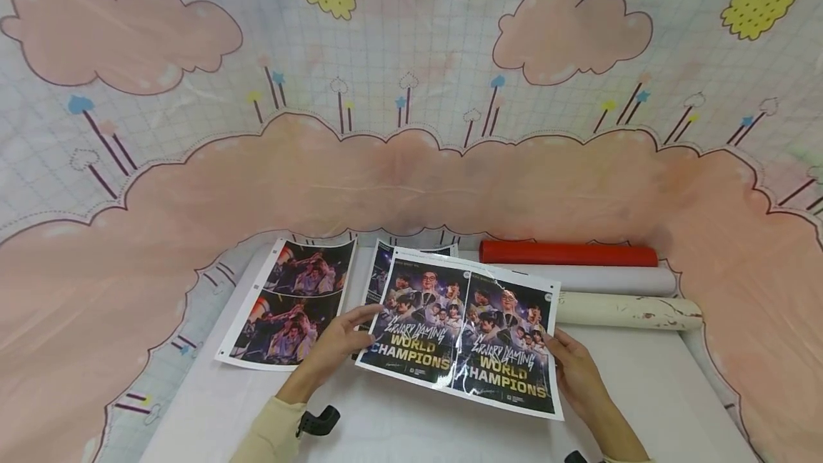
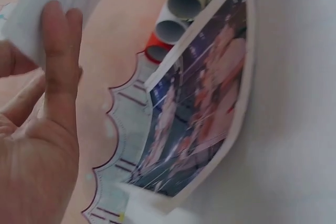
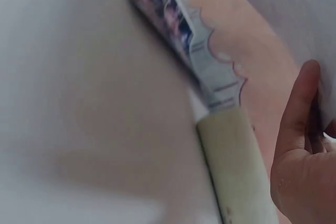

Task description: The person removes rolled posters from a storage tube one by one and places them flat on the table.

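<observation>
A glossy printed poster sheet (image 1: 459, 334) with two side-by-side "World Champions" pictures is held up, tilted, above the white table. My left hand (image 1: 341, 341) pinches its left edge, thumb in front. At the right edge, my right hand (image 1: 574, 370) grips the sheet with the fingers partly behind it. In the left wrist view, the left hand (image 2: 50, 124) holds the pale back of the sheet (image 2: 58, 3). The right wrist view shows the right hand (image 3: 307, 156) against the sheet's back at the frame's edge.
Another printed sheet (image 1: 292, 306) lies at the table's left. A further print (image 1: 379, 270) is partly hidden behind the held one. Red (image 1: 569, 254), white (image 1: 617, 279) and cream (image 1: 633, 311) rolls lie at the back right. A cartoon-patterned cloth (image 1: 411, 184) hangs behind.
</observation>
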The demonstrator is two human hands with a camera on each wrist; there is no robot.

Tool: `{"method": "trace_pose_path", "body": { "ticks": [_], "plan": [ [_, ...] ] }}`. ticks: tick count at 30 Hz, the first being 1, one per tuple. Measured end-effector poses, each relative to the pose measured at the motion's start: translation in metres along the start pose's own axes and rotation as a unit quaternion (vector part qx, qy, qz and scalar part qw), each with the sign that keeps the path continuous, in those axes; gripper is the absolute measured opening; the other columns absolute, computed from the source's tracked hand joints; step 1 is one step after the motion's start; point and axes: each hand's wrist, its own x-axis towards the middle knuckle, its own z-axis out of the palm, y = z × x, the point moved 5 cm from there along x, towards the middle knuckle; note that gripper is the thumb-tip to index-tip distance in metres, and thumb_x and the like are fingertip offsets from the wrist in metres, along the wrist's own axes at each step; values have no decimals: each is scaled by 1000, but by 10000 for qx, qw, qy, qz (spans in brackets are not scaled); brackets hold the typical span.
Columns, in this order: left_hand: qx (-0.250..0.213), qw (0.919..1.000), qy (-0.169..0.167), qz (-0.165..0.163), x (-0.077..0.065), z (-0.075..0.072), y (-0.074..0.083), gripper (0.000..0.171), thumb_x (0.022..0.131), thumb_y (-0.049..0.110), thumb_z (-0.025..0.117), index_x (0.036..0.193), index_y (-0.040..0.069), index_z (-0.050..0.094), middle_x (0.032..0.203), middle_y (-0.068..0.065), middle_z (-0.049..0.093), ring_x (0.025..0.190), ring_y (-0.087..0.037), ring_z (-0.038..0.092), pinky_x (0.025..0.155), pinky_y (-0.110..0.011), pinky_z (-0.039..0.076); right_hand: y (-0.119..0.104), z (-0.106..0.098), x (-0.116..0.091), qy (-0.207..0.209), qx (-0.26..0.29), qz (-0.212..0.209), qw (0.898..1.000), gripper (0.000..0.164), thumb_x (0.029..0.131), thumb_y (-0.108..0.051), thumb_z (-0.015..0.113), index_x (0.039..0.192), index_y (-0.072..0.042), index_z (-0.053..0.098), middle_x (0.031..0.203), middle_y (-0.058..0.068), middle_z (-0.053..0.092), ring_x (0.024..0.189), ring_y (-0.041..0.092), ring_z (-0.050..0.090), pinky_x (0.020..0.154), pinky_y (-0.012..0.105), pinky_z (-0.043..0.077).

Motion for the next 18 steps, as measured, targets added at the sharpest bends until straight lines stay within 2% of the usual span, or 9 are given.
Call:
{"method": "trace_pose_path", "body": {
  "ticks": [3, 4, 5, 7, 9, 12, 15, 17, 18],
  "plan": [
    [-70, 9993, -348, 141, 1, 10, -2, 66, 89, 4, 63, 150, 12, 39, 159, -15, 28, 67, -5, 51, 85, -23, 50, 2, -13, -1, 107, -314, 43, 9994, 57, 106, -31, 43, 152, 0, 28, 103, -16, 70, 97, 4, 68, 83, 24, 57],
    [-91, 9990, -414, 172, 2, 13, -2, 68, 89, 4, 64, 151, 12, 38, 149, -17, 41, 61, -6, 47, 83, -23, 49, 3, -17, -2, 141, -412, 26, 9990, 58, 105, -32, 44, 151, 0, 29, 103, -16, 69, 97, 4, 67, 83, 24, 57],
    [-138, 9986, -479, 197, 2, 16, -3, 70, 88, 3, 64, 152, 12, 36, 145, -12, 44, 61, -4, 47, 81, -22, 50, 3, -20, -2, 164, -485, 12, 9987, 58, 105, -32, 44, 151, 1, 29, 103, -17, 69, 97, 3, 67, 83, 24, 56],
    [-240, 9976, -597, 266, 3, 23, -4, 70, 88, 2, 64, 152, 9, 35, 113, -6, 59, 60, -3, 46, 72, -20, 50, 4, -28, -4, 238, -651, -14, 9976, 59, 105, -32, 45, 150, 1, 29, 103, -19, 68, 98, 1, 65, 84, 23, 55],
    [-325, 9967, -684, 309, 3, 31, -4, 71, 88, 0, 64, 152, 6, 34, 91, 7, 56, 55, -3, 42, 63, -19, 46, 4, -36, -6, 302, -743, -16, 9968, 59, 105, -32, 45, 150, 1, 28, 103, -21, 67, 98, 0, 64, 84, 23, 55],
    [-396, 9950, -836, 365, 5, 42, -5, 72, 87, -2, 63, 152, 4, 32, 67, 10, 44, 52, -2, 38, 56, -18, 40, 5, -47, -10, 476, -1004, -34, 9938, 58, 105, -29, 47, 152, -6, 23, 100, -21, 66, 94, 0, 63, 82, 24, 55],
    [-449, 9940, -947, 308, 8, 53, -8, 75, 85, -5, 63, 153, 5, 31, 79, -2, 60, 56, 0, 49, 56, -18, 42, 3, -58, -15, 841, -1445, -158, 9858, 59, 102, -25, 54, 148, -13, 21, 102, -16, 62, 88, 1, 63, 76, 24, 54],
    [-414, 9938, -1003, 229, 9, 59, -11, 80, 84, -5, 64, 154, 8, 29, 118, -17, 59, 60, 0, 52, 57, -18, 44, 2, -64, -18, 1023, -1775, -313, 9783, 56, 100, -21, 58, 143, -13, 24, 111, -5, 60, 85, 1, 61, 73, 24, 53],
    [-357, 9939, -1024, 187, 9, 62, -12, 82, 83, -4, 65, 155, 11, 27, 137, -22, 49, 62, 0, 54, 58, -18, 45, 1, -66, -19, 1061, -1951, -368, 9743, 54, 99, -20, 60, 140, -11, 27, 117, 0, 58, 85, -1, 61, 72, 24, 52]
  ]
}}
